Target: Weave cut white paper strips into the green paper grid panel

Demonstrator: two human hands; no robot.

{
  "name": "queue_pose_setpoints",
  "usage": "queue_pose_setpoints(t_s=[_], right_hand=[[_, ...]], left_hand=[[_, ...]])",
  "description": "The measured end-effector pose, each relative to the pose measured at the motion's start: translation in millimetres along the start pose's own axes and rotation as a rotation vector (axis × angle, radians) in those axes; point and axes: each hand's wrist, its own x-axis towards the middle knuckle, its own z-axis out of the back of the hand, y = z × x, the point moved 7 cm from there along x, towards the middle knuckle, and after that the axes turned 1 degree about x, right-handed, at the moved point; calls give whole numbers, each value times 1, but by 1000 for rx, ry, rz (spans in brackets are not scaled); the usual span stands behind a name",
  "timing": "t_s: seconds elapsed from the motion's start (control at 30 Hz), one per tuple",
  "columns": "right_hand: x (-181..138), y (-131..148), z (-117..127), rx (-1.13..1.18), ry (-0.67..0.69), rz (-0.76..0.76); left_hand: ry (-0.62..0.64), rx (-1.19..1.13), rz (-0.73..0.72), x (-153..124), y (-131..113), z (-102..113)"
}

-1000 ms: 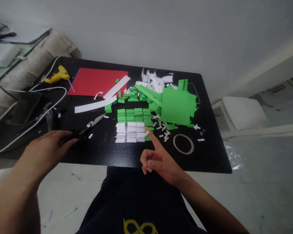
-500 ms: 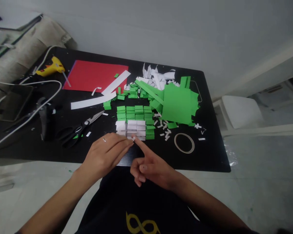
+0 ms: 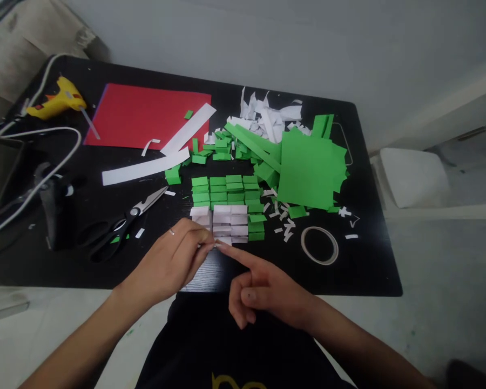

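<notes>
Right of the scissors, left hand pinches a white slip at the forefinger of the right hand — which grips nothing. Risk: knuckles nudge the adjacent paper rows — alignment lost.

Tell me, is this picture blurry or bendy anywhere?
Head view: the wide lens stretches the table out toward the corners. The light is soft and even, with faint shadows and no strong glare. The left hand and right hand look slightly smeared where their fingertips meet, so any scrap there is too small to tell. The green sheet looks fairly sharp.
</notes>
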Motion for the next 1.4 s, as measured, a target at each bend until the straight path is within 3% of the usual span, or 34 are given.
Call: queue_pose_setpoints(t_s=[0.1, 0.2, 0.27, 0.37, 0.93, 1.17, 1.4], right_hand=[[1, 19, 21, -498, -300, 132], [3, 48, 26, -1110, -580, 447], [10, 53, 23, -1396, -651, 581], [21, 50, 23, -1586, -683, 634], [19, 38, 24, -1578, -638, 728], [18, 39, 24, -1568, -617, 724], [18, 36, 28, -1557, -621, 726]], left_hand=[[-57, -46, 86, -1, 15, 3], [-123, -25, 180, -1, 25, 5], [-130, -35, 227, 0, 27, 2], [-129, -77, 255, 2, 24, -4], [-23, 14, 140, 2, 12, -25], [-33, -6, 169, 1, 17, -26], [46, -33, 142, -4, 22, -30]])
